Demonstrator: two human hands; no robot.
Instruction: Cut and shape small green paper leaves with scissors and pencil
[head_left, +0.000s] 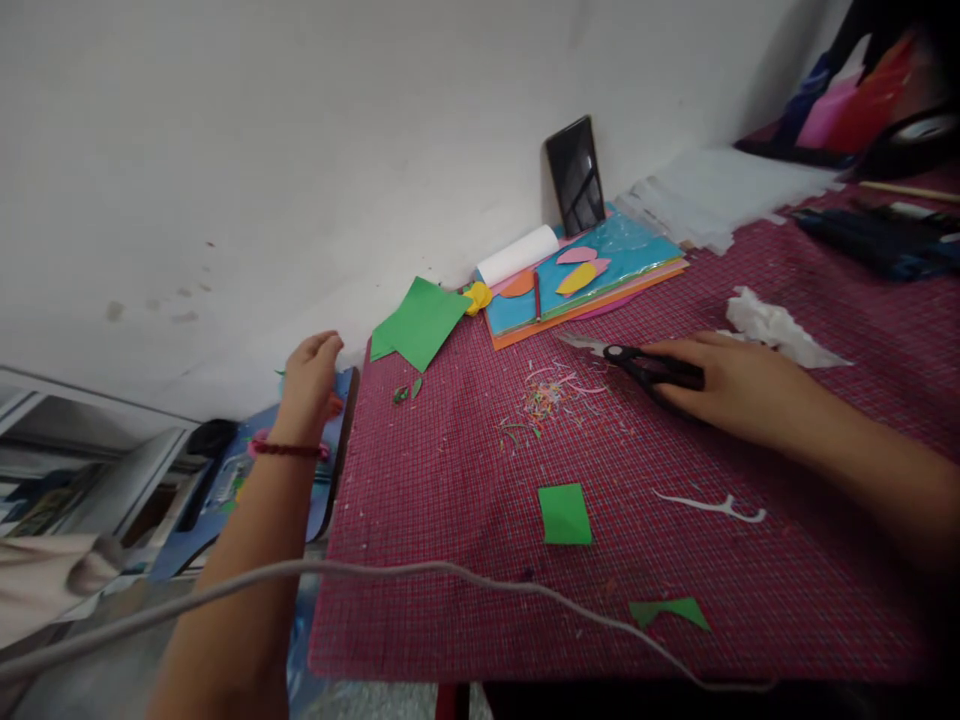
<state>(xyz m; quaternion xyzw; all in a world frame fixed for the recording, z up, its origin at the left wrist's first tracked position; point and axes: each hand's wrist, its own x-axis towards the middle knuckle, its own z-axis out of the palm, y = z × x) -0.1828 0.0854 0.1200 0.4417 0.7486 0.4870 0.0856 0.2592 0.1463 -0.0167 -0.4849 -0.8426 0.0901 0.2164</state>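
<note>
My right hand [720, 385] is closed around the black handles of a pair of scissors [637, 368], whose blades point left over the cloth. Beyond the table's left edge, my left hand [309, 385] is raised with its back toward me, its fingers mostly hidden. Below the scissors lies a small pile of coloured paper shavings [551, 395]. Nearer to me are a green paper square [565, 514], a cut green scrap [669, 610] and a white dental floss pick [720, 505]. Larger green sheets [421, 322] lie at the far left corner beside a yellow paper flower [477, 297].
A phone [576, 175] leans on the wall behind a packet of coloured paper [615, 265] bearing petal shapes and a pencil [537, 297]. Crumpled tissue [776, 325] lies beyond my right hand. A pale cable [420, 568] crosses the front. Left of the table is a blue surface [259, 425].
</note>
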